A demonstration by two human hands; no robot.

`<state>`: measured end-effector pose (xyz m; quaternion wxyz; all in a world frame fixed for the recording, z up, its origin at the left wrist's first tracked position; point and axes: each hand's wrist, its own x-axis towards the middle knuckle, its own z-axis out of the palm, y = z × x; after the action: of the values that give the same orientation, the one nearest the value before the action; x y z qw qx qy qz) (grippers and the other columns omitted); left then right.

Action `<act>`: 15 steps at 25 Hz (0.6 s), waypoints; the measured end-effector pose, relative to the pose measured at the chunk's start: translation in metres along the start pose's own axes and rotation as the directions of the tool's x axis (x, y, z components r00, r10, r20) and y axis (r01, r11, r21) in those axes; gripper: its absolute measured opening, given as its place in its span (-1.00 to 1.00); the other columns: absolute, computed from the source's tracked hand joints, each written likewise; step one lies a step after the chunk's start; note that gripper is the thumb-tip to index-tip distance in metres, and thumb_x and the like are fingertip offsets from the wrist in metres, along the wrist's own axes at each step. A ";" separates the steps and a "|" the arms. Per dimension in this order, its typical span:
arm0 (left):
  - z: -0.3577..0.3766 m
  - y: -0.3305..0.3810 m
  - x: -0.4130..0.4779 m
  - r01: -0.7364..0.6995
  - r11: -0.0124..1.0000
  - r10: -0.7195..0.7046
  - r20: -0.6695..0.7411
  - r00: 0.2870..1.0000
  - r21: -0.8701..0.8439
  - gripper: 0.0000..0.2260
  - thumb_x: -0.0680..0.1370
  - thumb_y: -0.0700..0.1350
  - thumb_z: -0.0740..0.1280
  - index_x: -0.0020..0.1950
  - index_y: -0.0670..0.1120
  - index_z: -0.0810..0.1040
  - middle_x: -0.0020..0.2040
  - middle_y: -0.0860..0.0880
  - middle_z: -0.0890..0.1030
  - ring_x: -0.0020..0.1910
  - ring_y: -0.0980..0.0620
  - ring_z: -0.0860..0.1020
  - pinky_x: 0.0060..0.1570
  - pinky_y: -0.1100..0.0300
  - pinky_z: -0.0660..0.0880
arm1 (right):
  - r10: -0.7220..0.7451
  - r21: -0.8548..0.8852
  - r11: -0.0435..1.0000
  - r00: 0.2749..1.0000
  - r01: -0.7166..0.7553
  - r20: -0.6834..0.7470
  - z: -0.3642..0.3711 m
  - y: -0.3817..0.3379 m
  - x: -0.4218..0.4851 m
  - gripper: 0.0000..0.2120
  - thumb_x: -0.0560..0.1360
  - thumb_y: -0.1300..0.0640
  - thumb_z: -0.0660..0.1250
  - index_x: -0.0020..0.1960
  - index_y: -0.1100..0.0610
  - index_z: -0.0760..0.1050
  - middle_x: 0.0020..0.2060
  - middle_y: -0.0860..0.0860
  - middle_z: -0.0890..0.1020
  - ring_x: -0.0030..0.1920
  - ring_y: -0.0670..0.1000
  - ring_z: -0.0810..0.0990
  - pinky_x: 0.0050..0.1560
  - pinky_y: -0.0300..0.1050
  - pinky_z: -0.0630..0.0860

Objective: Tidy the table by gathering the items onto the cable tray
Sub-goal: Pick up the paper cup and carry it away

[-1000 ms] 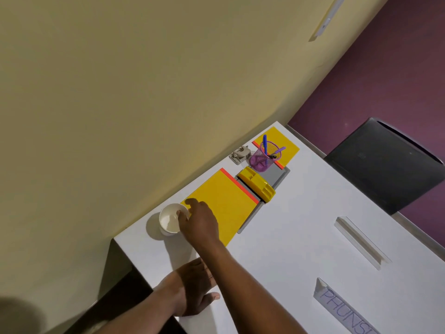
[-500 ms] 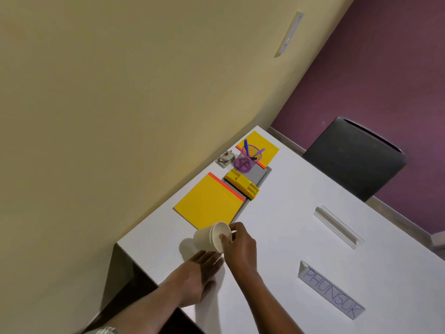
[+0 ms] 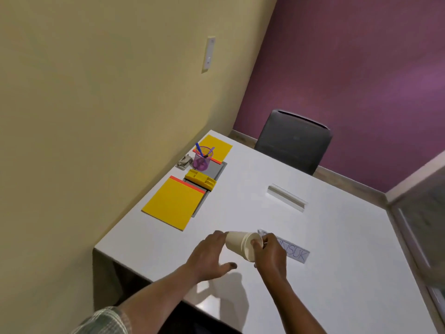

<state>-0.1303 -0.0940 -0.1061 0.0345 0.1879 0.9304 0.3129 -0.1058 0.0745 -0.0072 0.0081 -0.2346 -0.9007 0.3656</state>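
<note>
White name card [image 3: 295, 253] half-hidden behind right hand [image 3: 271, 254]

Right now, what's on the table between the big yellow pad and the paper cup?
Nothing: in the head view, bare white table separates the yellow pad from the paper cup.

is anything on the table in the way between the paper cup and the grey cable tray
Nothing visible blocks the way. The paper cup is held tipped in the right hand, above bare white table. On the cable tray itself sit a yellow organiser and purple pen holder.
</note>
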 end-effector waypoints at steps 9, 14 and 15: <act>0.024 0.216 -0.048 -0.264 0.964 0.267 -0.107 0.958 0.039 -0.07 0.38 0.40 0.39 0.59 -0.01 0.14 0.51 0.03 0.34 0.45 0.03 0.33 0.39 0.09 0.34 | 0.075 0.106 0.993 0.986 -0.060 -0.146 -0.184 0.112 -0.074 -0.87 0.55 0.10 0.31 -0.13 0.13 0.45 -0.30 0.08 0.64 -0.43 0.08 0.66 -0.47 -0.20 0.45; 0.054 0.317 -0.077 -0.389 0.920 0.393 -0.096 0.915 0.050 -0.11 0.35 0.40 0.43 0.54 0.01 0.23 0.42 0.04 0.42 0.35 0.02 0.41 0.34 0.10 0.39 | 0.075 0.115 0.992 0.978 -0.054 -0.194 -0.259 0.168 -0.110 -0.85 0.55 0.10 0.30 -0.15 0.14 0.48 -0.32 0.12 0.67 -0.47 0.03 0.66 -0.49 -0.23 0.43; 0.056 0.321 -0.076 -0.382 0.923 0.384 -0.097 0.918 0.043 -0.12 0.35 0.39 0.43 0.53 0.01 0.24 0.40 0.03 0.43 0.32 0.01 0.43 0.33 0.08 0.40 | 0.060 0.106 0.994 0.979 -0.040 -0.192 -0.261 0.170 -0.109 -0.85 0.55 0.10 0.30 -0.14 0.14 0.48 -0.32 0.12 0.67 -0.48 0.02 0.65 -0.48 -0.23 0.44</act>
<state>0.0557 0.1449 0.0355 -0.0780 0.3500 0.8798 0.3122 0.1106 0.3044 0.0890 0.0991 -0.2912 -0.8695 0.3865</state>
